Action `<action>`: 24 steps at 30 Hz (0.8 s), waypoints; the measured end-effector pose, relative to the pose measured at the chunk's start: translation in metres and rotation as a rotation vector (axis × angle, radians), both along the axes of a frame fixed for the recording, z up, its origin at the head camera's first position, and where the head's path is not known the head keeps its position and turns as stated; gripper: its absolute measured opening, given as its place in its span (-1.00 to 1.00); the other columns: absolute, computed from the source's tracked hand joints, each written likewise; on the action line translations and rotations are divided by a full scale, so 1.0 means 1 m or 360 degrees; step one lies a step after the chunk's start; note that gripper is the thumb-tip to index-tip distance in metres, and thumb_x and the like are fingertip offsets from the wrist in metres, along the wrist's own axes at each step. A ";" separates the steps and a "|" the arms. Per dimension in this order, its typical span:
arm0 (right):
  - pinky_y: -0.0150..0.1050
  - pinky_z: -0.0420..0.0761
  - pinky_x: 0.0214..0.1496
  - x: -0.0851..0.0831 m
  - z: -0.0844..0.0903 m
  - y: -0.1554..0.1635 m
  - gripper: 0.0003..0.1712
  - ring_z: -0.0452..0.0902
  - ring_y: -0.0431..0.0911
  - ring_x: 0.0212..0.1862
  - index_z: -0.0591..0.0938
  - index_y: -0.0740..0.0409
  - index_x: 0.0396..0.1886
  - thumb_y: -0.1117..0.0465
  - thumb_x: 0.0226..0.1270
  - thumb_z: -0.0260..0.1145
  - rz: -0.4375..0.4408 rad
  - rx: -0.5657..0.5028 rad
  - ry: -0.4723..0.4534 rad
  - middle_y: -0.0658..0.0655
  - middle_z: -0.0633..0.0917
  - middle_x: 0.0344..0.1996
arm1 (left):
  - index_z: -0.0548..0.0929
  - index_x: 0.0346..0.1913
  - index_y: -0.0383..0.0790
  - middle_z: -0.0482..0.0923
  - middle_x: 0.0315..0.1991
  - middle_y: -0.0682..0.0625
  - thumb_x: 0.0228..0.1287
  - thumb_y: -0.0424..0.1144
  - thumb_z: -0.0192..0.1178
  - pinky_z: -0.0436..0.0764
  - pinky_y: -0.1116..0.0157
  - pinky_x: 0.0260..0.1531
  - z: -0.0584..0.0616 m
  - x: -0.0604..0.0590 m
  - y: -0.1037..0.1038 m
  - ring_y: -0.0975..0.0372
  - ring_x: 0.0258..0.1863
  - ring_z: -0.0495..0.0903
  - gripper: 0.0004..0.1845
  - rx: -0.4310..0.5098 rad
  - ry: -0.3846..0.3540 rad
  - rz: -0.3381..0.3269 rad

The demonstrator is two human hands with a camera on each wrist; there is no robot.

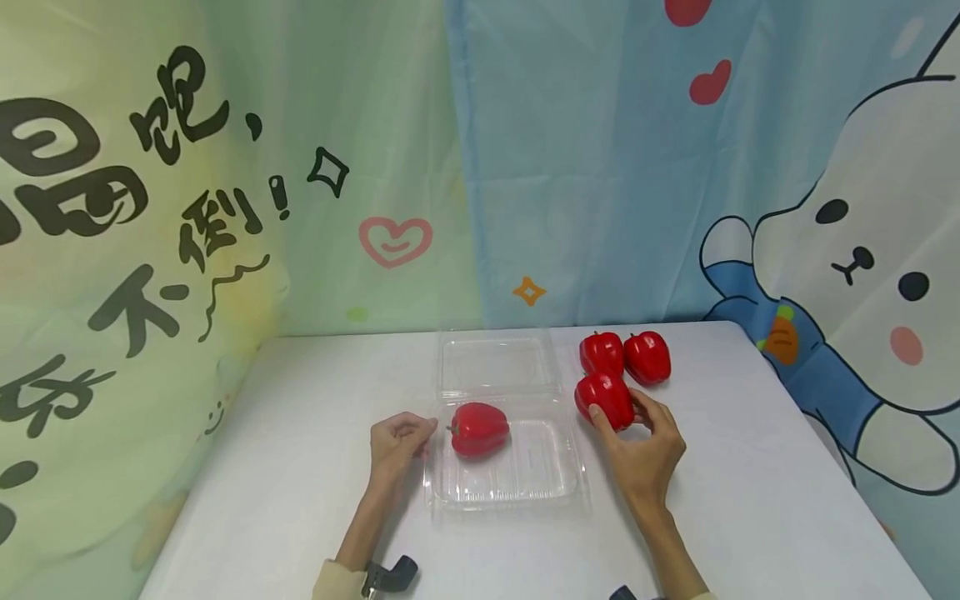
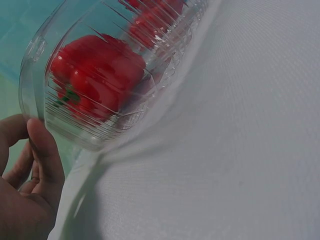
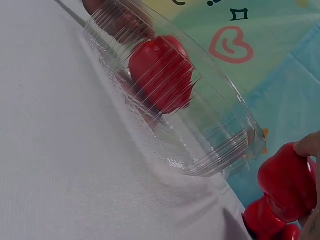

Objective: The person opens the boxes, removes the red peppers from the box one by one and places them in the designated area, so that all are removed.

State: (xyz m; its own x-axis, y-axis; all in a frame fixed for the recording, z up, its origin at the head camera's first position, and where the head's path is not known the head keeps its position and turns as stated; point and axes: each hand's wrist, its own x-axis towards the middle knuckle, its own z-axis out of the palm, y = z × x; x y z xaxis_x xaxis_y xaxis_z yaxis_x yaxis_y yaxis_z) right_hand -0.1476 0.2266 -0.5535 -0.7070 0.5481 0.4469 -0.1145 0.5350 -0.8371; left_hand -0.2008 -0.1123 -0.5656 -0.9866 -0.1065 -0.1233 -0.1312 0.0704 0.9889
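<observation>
head view: 2 spare peppers (image 1: 625, 357), wrist cams miss them

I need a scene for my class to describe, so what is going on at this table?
A person is handling red peppers beside an open clear plastic clamshell box on a white table. One pepper in the box lies at the tray's left end. The right hand grips another pepper just right of the tray. Two more peppers sit behind it. The left hand rests at the box's left edge, fingers curled.
</observation>
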 end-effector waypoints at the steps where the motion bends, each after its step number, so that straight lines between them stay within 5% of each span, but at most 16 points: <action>1: -0.54 0.56 0.19 0.000 0.000 0.000 -0.22 0.56 -0.33 0.03 0.69 0.15 0.39 0.19 0.14 0.73 -0.0006 -0.0008 -0.0008 0.22 0.79 0.21 | 0.76 -0.29 -0.37 0.73 -0.53 -0.09 0.36 -0.31 0.48 0.65 0.44 -0.48 0.000 0.000 0.000 0.29 -0.57 0.62 -0.84 -0.0004 -0.0001 -0.0002; 11: -0.49 0.57 0.12 0.000 -0.005 0.000 -0.28 0.55 -0.31 0.00 0.71 0.18 0.35 0.15 0.18 0.71 -0.0099 -0.0095 -0.0082 0.24 0.79 0.20 | 0.75 -0.31 -0.37 0.71 -0.57 -0.07 0.35 -0.34 0.48 0.63 0.44 -0.51 -0.001 -0.001 0.000 0.30 -0.60 0.60 -0.85 0.0043 0.0004 0.0004; 19: -0.69 0.48 0.07 0.004 -0.005 0.000 -0.27 0.70 0.05 0.07 0.69 0.20 0.36 0.08 0.23 0.69 -0.0174 -0.0137 -0.0202 0.26 0.77 0.22 | 0.75 -0.32 -0.37 0.73 -0.55 -0.11 0.34 -0.35 0.48 0.65 0.44 -0.51 -0.002 0.000 0.000 0.29 -0.59 0.62 -0.85 0.0042 0.0004 0.0005; 24: -0.21 0.72 0.24 0.004 -0.004 0.000 -0.26 0.71 0.08 0.10 0.68 0.19 0.38 0.03 0.24 0.68 -0.0218 -0.0140 -0.0264 0.24 0.77 0.24 | 0.75 -0.32 -0.38 0.73 -0.54 -0.12 0.33 -0.37 0.47 0.64 0.45 -0.52 -0.002 -0.001 0.000 0.28 -0.59 0.62 -0.86 0.0076 0.0016 0.0006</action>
State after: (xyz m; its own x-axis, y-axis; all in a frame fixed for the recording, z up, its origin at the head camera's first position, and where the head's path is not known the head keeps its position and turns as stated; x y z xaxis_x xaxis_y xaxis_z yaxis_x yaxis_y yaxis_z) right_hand -0.1432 0.2262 -0.5572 -0.6830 0.6759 0.2768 0.0975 0.4599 -0.8826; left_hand -0.2014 -0.1125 -0.5672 -0.9875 -0.1044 -0.1181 -0.1211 0.0228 0.9924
